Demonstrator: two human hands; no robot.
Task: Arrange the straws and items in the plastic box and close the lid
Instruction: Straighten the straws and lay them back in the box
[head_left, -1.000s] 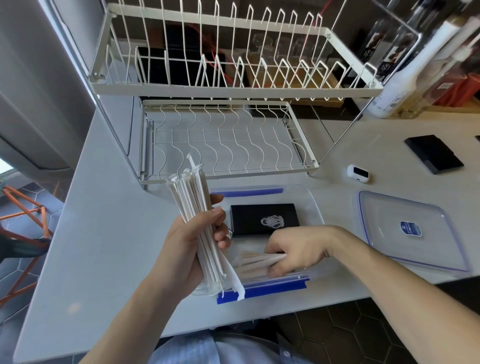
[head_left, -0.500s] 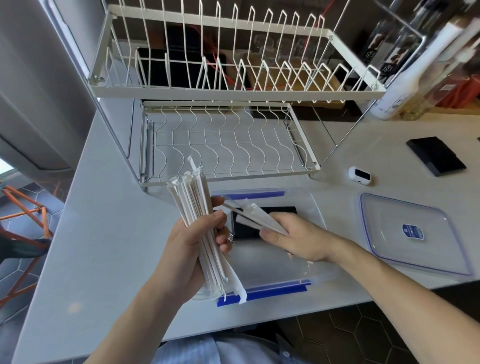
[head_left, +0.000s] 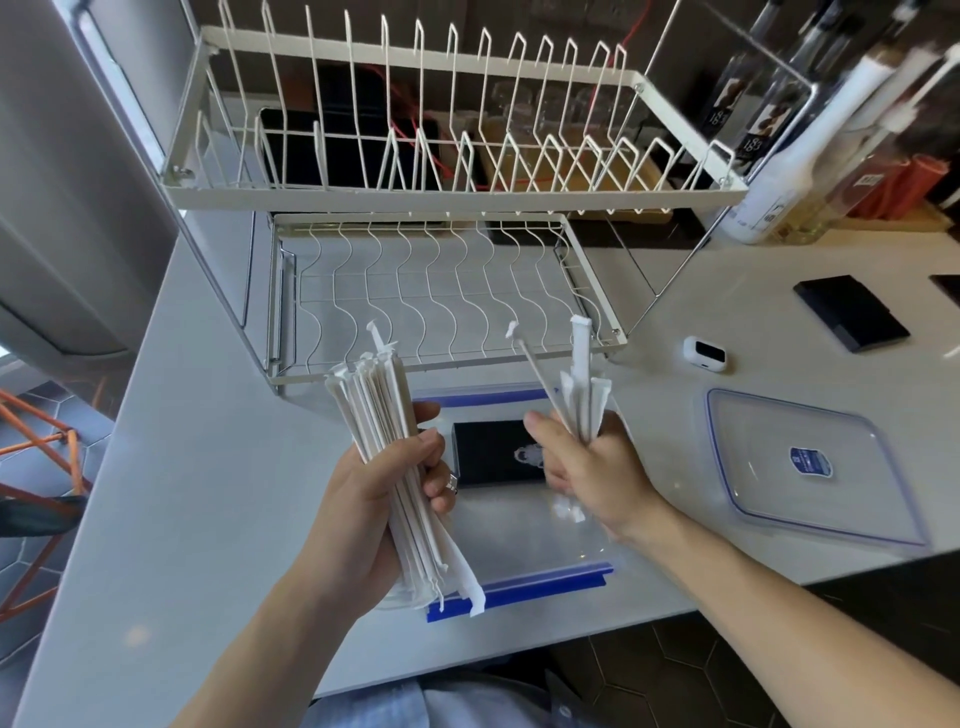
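Observation:
My left hand (head_left: 379, 499) grips a thick upright bundle of paper-wrapped straws (head_left: 384, 415) over the left end of the clear plastic box (head_left: 524, 540). My right hand (head_left: 592, 478) holds a smaller bunch of wrapped straws (head_left: 579, 384) upright above the box's middle. A black packet (head_left: 493, 452) lies flat inside the box at its far side. The box has blue clips at its near and far edges. Its clear lid (head_left: 795, 467) with a blue label lies flat on the counter to the right.
A white two-tier wire dish rack (head_left: 426, 197) stands just behind the box. A small white device (head_left: 704, 353) and a black case (head_left: 852, 312) lie on the counter to the right. Bottles (head_left: 789, 171) stand at the back right. The counter edge runs close to me.
My right hand picked several straws out of the box bottom and raised them upright above it. The left hand kept its bundle almost still.

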